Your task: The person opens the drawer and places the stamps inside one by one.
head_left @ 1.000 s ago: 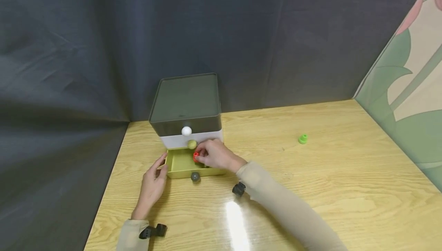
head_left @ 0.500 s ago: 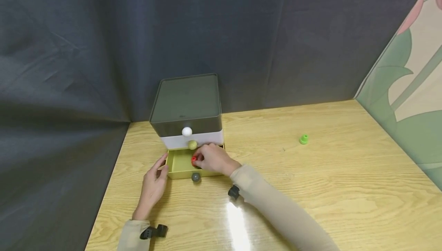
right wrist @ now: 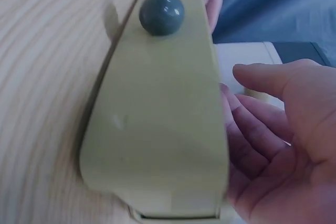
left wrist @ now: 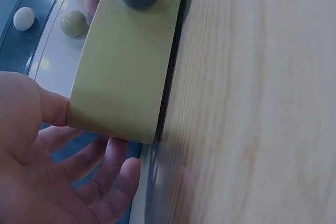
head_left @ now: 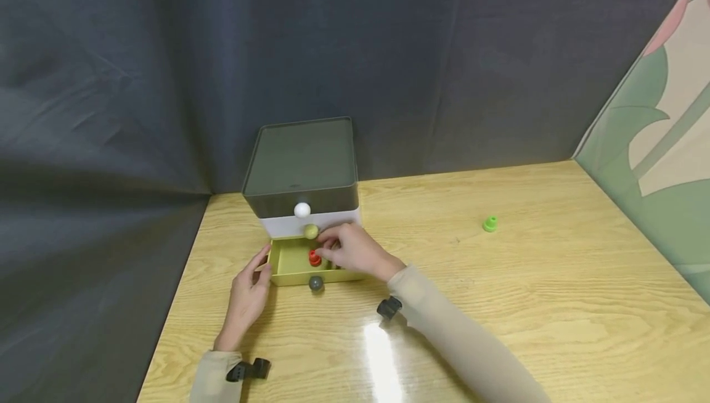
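Observation:
In the head view a small red peg-like piece (head_left: 314, 258) stands inside the pulled-out olive-yellow drawer (head_left: 294, 279). My right hand (head_left: 355, 250) is over the drawer's right part, just beside the red piece, thumb and fingers apart. The right wrist view shows the thumb and loosely bent fingers of this right hand (right wrist: 294, 124) behind the drawer front, holding nothing visible. My left hand (head_left: 248, 295) rests against the drawer's left end. Seen from the left wrist, the left hand (left wrist: 68, 156) touches the front corner with its thumb, its fingers along the side.
The drawer belongs to a small cabinet (head_left: 302, 156) with a dark top, a white middle level and round knobs. A dark grey knob (head_left: 315, 283) sits on the drawer front. A green stepped piece (head_left: 490, 224) stands on the wooden table (head_left: 543, 267) to the right. Dark cloth (head_left: 410, 82) hangs behind.
My right hand lowered the red piece into the drawer, let go of it and drew slightly right and up. My left hand has stayed at the drawer's left end.

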